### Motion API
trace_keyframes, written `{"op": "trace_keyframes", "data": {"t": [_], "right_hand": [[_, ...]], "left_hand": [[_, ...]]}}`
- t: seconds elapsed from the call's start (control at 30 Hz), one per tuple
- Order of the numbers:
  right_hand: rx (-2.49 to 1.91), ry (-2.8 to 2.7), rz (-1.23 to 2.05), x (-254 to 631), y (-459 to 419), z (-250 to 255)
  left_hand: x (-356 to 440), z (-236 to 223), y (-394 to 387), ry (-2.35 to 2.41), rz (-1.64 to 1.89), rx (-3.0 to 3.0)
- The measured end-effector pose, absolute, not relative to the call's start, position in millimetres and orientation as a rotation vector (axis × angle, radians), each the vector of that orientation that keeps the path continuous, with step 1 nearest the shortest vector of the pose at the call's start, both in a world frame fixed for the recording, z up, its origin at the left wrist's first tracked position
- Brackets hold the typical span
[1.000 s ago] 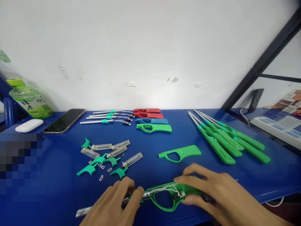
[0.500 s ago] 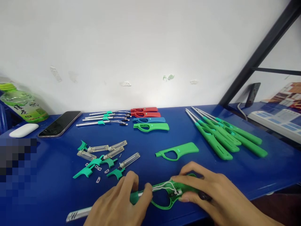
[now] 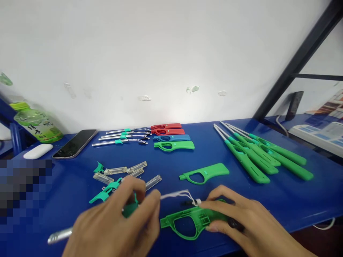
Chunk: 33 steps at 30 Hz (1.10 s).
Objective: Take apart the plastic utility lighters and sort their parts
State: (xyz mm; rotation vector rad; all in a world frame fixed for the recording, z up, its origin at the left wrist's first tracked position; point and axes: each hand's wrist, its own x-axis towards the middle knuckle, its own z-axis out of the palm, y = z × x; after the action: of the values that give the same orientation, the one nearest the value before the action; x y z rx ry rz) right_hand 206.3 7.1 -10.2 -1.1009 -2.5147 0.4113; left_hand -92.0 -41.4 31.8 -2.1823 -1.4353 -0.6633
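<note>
My left hand (image 3: 115, 217) is closed on the metal lighter tube (image 3: 60, 235), whose tip sticks out to the left and whose green collar shows between the fingers. White wires (image 3: 177, 194) run from it to a small black-and-white igniter (image 3: 194, 202), above the handle shell. My right hand (image 3: 249, 217) grips the right end of the open green handle shell (image 3: 202, 216), inside facing up. A dark object (image 3: 235, 225), not clear in kind, shows by the right palm. Beyond lies another green shell half (image 3: 214, 171).
Clear fuel tanks (image 3: 115, 171) and teal triggers (image 3: 103, 196) lie left of centre. Behind are metal tubes with wires (image 3: 109, 143) and red, blue (image 3: 174, 137) and green shells. Green lighters (image 3: 246, 162) lie right; a phone (image 3: 75, 144), white case (image 3: 38, 151) and bottle (image 3: 37, 123) stand left.
My left hand has moved left and lifted the tube out of the green shell; its wires and igniter came up too. The right hand still holds the shell.
</note>
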Motion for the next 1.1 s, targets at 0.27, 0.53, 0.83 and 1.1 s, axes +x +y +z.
{"op": "trace_keyframes", "data": {"t": [0.27, 0.53, 0.83, 1.1], "right_hand": [[-1.061, -2.501, 0.348, 206.8, 8.9, -15.4], [-1.027, -2.499, 0.294, 207.4, 12.6, -16.9], [-0.915, -2.594, 0.3, 212.0, 19.1, -5.3], [-1.029, -2.64, 0.037, 207.3, 92.8, 26.4]], "left_hand": [[-193.3, 56.2, 59.9, -1.636, -0.624, -2.195], [-256.9, 6.1, 104.0, -1.72, -0.417, -2.308], [-258.6, 0.1, 102.5, -1.795, -0.312, -2.338], [-254.8, 1.2, 102.1, -1.877, -0.322, -2.332]]}}
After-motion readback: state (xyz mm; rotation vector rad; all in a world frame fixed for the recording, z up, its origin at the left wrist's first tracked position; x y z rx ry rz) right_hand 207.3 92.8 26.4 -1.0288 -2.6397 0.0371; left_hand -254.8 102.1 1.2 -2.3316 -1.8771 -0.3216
